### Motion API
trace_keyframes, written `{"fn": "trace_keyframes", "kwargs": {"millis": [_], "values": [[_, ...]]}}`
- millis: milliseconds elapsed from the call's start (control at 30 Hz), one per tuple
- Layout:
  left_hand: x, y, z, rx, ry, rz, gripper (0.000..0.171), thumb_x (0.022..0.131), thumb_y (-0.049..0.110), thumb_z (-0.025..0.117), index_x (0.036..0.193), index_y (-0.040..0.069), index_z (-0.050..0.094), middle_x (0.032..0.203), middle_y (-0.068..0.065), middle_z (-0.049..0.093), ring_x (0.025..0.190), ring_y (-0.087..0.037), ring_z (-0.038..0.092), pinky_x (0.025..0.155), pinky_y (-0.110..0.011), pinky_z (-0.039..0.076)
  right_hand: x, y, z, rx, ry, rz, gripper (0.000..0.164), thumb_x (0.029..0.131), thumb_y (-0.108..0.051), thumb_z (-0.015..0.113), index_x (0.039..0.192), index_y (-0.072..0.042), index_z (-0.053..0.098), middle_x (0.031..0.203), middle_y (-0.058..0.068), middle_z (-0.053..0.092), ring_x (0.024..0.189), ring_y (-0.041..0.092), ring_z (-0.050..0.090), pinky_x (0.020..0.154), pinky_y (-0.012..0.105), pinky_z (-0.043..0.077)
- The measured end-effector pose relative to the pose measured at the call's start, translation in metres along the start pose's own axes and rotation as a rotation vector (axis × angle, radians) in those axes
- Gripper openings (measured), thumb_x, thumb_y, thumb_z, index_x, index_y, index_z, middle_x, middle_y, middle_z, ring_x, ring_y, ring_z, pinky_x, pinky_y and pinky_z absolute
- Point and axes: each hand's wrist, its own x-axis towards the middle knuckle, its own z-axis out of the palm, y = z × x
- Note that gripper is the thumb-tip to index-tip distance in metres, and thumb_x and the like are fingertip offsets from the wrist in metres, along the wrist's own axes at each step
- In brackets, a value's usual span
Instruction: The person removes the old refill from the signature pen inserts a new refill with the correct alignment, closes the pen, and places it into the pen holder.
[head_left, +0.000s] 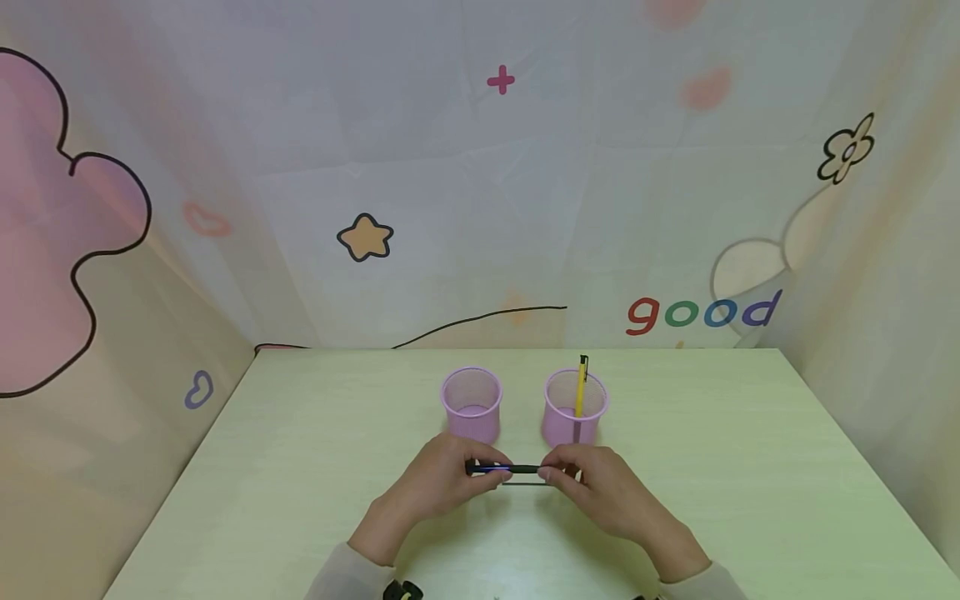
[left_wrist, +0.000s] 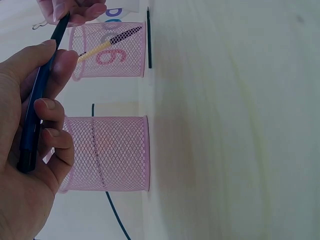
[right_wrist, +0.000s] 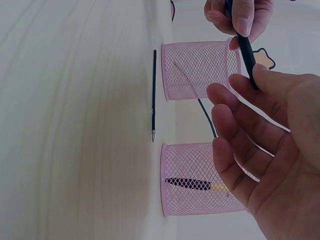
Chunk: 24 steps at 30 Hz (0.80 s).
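A dark blue pen with a black front part [head_left: 517,469] is held level between both hands, above the table. My left hand [head_left: 438,479] grips its blue barrel, which lies across the fingers in the left wrist view. At the opposite end, my right hand [head_left: 600,487] pinches the black front part between thumb and index finger; the other fingers [right_wrist: 227,125] are loosely bent. Below the pen, a thin black pen refill [right_wrist: 154,90] with a metal tip lies on the table.
Two pink mesh pen cups stand just beyond the hands. The left cup [head_left: 472,429] has nothing visible inside; the right cup [head_left: 558,429] holds a yellow and black pen [head_left: 581,387]. A printed curtain [head_left: 450,167] hangs behind the pale table [head_left: 300,467] and at its sides.
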Motion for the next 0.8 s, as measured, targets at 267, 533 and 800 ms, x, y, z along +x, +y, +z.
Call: {"fn": "trace_keyframes", "kwargs": {"millis": [267, 533, 800], "values": [[0.0001, 0.0003, 0.0007, -0.006, -0.004, -0.002, 0.010, 0.095, 0.036, 0.076, 0.101, 0.030, 0.081, 0.081, 0.023, 0.069, 0.069, 0.003, 0.055, 0.064, -0.019, 0.048, -0.0015, 0.0004, 0.0008, -0.001, 0.006, -0.011, 0.015, 0.103, -0.029, 0.065, 0.096, -0.020, 0.074, 0.081, -0.003, 0.067, 0.067, 0.001, 0.049, 0.059, 0.021, 0.043], [0.0006, -0.0001, 0.0027, -0.005, 0.000, 0.011, 0.011, 0.095, 0.036, 0.077, 0.102, 0.029, 0.082, 0.082, 0.023, 0.070, 0.068, 0.003, 0.055, 0.064, -0.019, 0.048, -0.0024, 0.0006, 0.0012, -0.009, 0.005, -0.018, 0.020, 0.105, -0.030, 0.061, 0.093, -0.019, 0.073, 0.081, -0.005, 0.066, 0.070, 0.000, 0.047, 0.062, 0.021, 0.042], [0.0007, 0.0011, 0.0020, 0.017, 0.010, 0.018, 0.011, 0.094, 0.036, 0.077, 0.102, 0.029, 0.082, 0.082, 0.023, 0.070, 0.069, 0.003, 0.054, 0.065, -0.019, 0.047, -0.0022, 0.0018, 0.0011, -0.005, -0.013, 0.014, 0.023, 0.105, -0.035, 0.060, 0.098, -0.019, 0.074, 0.083, -0.004, 0.067, 0.071, 0.002, 0.051, 0.063, 0.022, 0.044]]}}
